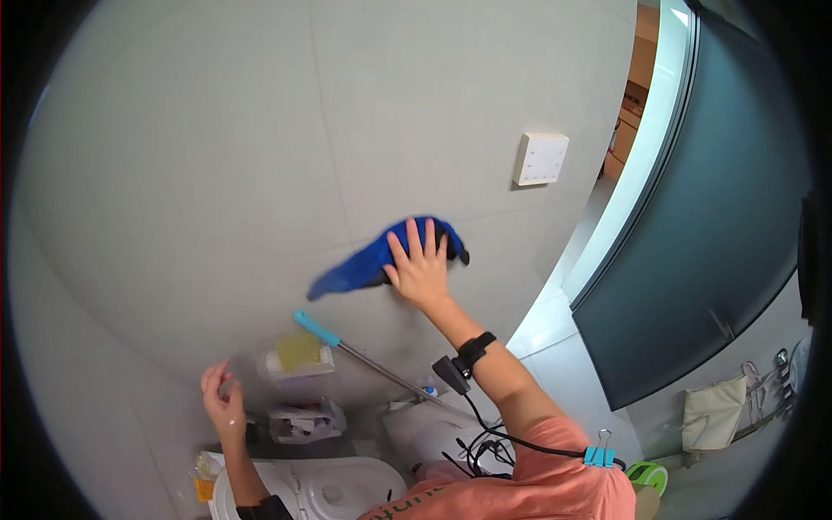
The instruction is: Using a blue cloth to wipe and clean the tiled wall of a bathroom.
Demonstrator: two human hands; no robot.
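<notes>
My right hand (420, 270) lies with spread fingers on a blue cloth (351, 269), pressing it against the grey tiled wall (217, 156). The cloth has dark patches and trails off to the left in a point. My left hand (224, 403) is raised at the lower left, its fingers loosely bent and apart, with nothing seen in them. It is slightly blurred. Near it, a clear holder with a yellow packet (299, 351) is on the wall. A stick with a light blue grip (317, 328) slants between my two hands.
Below are a white toilet (347, 481) and a clear box (303, 423) on the wall. A white switch panel (542, 159) sits right of the cloth. Farther right stands a dark door panel (693, 217) beside an opening. A black cable (542, 445) runs along my right arm.
</notes>
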